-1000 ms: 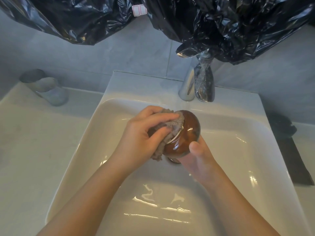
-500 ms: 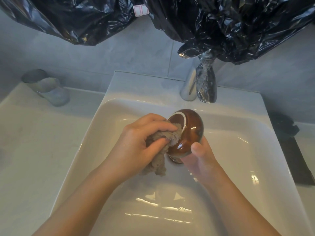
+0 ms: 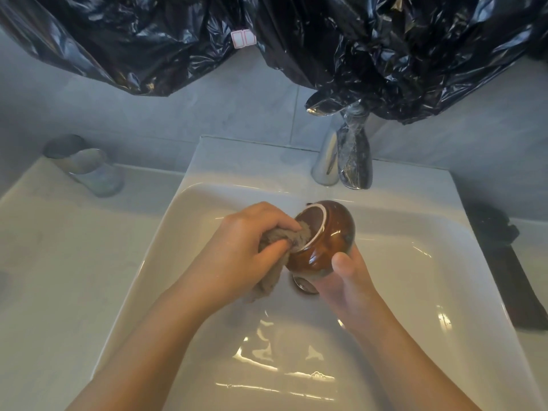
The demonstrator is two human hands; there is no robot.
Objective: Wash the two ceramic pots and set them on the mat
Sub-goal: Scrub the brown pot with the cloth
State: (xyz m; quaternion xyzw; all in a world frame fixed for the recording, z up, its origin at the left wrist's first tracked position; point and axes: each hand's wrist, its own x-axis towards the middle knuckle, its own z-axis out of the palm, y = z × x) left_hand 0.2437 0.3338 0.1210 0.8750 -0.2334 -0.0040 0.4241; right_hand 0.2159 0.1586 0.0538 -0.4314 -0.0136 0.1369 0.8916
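Big white sink [image 3: 415, 292], with lots of open room near its front edge and along its right wall. Wet shine on the bottom there.

Brown pot [image 3: 329, 238] up in the air over the middle of the sink, a bit toward the back edge. Tipped on its side, mouth turned to the left. Right below it, the drain [image 3: 304, 284]. Just behind it, at the back edge, the shiny tap [image 3: 353, 161], near but not touching. Not much room between the two.

Left hand [image 3: 249, 247] just left of the pot's mouth, fingers curled tight round a gray cloth [image 3: 268, 284]. One end of the cloth pushed into the mouth, the other end hanging down.

Right hand [image 3: 347, 280] under the pot and to its right, wrapped round it. Thumb pressed on the near side, fingers hidden behind.

Cup [image 3: 89, 167] lying on its side at the far left corner of the counter, well apart. Dark flat thing [image 3: 510, 268] along the right edge. Black bags [image 3: 385, 54] hanging low over the back, down to the tap.
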